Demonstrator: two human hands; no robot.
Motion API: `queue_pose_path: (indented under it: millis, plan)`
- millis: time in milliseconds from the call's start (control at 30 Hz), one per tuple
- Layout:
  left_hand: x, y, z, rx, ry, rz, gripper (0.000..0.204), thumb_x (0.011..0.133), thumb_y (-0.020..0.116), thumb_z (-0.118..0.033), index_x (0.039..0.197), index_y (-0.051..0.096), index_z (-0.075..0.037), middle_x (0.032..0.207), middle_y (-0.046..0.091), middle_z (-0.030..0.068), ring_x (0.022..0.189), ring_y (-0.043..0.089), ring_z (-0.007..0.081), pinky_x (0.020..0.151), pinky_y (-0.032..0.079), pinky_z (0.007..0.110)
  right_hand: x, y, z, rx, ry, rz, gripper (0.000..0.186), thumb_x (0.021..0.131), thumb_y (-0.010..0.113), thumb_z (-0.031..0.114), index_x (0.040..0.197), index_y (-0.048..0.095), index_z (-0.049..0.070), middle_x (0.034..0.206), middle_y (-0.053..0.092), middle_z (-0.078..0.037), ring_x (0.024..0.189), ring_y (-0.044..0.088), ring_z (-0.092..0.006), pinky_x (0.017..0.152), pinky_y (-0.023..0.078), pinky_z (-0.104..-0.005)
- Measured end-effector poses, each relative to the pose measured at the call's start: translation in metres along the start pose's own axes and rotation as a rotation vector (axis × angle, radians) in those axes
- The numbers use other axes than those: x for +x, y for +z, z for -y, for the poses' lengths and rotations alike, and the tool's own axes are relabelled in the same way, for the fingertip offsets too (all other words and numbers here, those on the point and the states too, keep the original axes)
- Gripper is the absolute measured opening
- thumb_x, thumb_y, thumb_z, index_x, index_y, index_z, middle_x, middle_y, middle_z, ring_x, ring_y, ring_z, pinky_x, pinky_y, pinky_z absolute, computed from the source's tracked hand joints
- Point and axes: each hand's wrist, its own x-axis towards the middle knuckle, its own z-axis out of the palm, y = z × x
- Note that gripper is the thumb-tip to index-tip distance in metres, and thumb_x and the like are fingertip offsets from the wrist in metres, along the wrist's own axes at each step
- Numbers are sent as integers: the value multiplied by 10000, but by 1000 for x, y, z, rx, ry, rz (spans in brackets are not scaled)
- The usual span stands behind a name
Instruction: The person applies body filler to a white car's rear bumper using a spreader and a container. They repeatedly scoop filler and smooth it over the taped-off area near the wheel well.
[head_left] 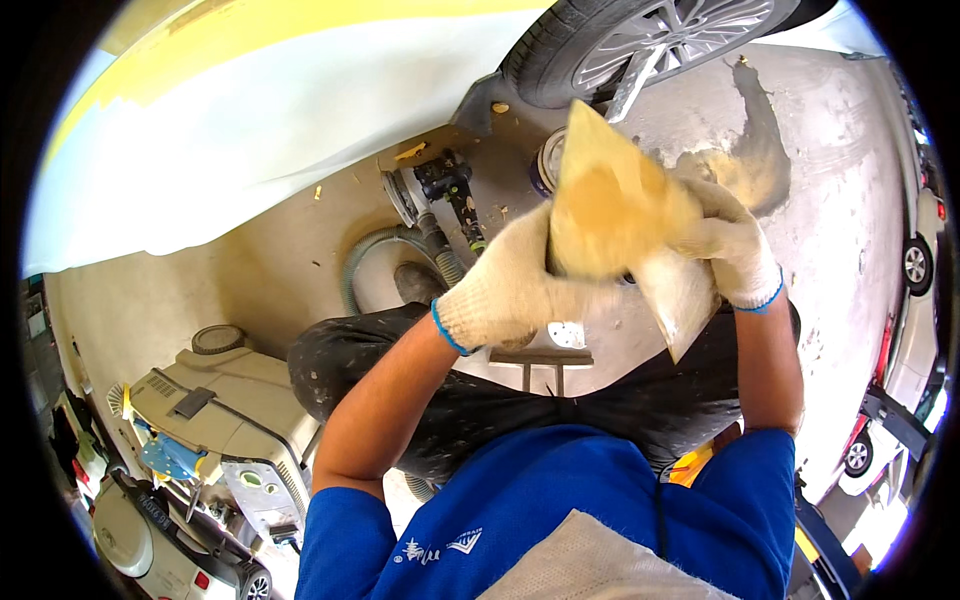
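Note:
My left hand (520, 275), in a cream knitted glove with a blue cuff, is closed on the near left edge of a flat, pointed sheet smeared with yellow filler (608, 195). My right hand (732, 240), gloved alike, grips the right side, its fingers curled and slightly blurred. Below the yellow sheet, a whitish pointed piece (680, 290) hangs down beside my right palm. Whether the two pieces are joined, I cannot tell. Partly hidden behind the sheet stands a round tin (547, 163) on the floor.
A car panel (270, 130), white with yellow, spans the upper left beside a wheel (650, 50). A sander (447, 190) with a grey hose (365, 255) lies on the floor. A beige wheeled machine (225, 405) stands at lower left. A dark stain (765, 150) marks the floor.

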Motion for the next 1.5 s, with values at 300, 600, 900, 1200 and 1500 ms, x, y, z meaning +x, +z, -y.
queue_pose_path:
  millis: [300, 600, 900, 1200, 1500]
  plan:
    - [16, -5, 17, 81, 10, -472, 733, 792, 908, -289, 1347, 566, 47, 1221, 736, 125, 1085, 702, 169, 937, 564, 318, 47, 52, 32, -1128, -1149, -781, 340, 951, 672, -43, 1271, 737, 53, 1209, 720, -111, 1026, 689, -224, 946, 538, -313]
    - [18, -6, 53, 361, -14, -419, 703, 772, 832, -219, 1371, 555, 23, 1233, 716, 173, 1145, 696, 272, 1022, 526, 379, 124, 104, 47, -1321, -1257, -984, 344, 943, 683, -55, 1259, 755, 62, 1229, 718, -130, 1028, 691, -258, 942, 540, -310]
    - [10, -14, 51, 403, -23, -376, 702, 777, 836, -228, 1368, 555, 28, 1232, 717, 191, 1145, 702, 285, 1016, 533, 385, 130, 104, 48, -1341, -1214, -1008, 346, 951, 678, -51, 1270, 752, 61, 1237, 720, -116, 1044, 688, -242, 952, 538, -309]
    - [4, -13, 37, 418, -83, -349, 725, 773, 845, -251, 1371, 552, 37, 1236, 722, 204, 1139, 713, 290, 1010, 543, 386, 134, 106, 52, -1350, -1196, -1016, 348, 959, 674, -47, 1282, 750, 60, 1245, 722, -103, 1060, 686, -226, 962, 536, -308]
    - [5, -12, 40, 437, -53, -343, 708, 779, 843, -258, 1357, 557, 34, 1238, 719, 209, 1147, 712, 294, 1017, 540, 391, 135, 105, 56, -1339, -1198, -1012, 350, 967, 669, -42, 1293, 747, 58, 1254, 723, -90, 1076, 683, -210, 972, 533, -308]
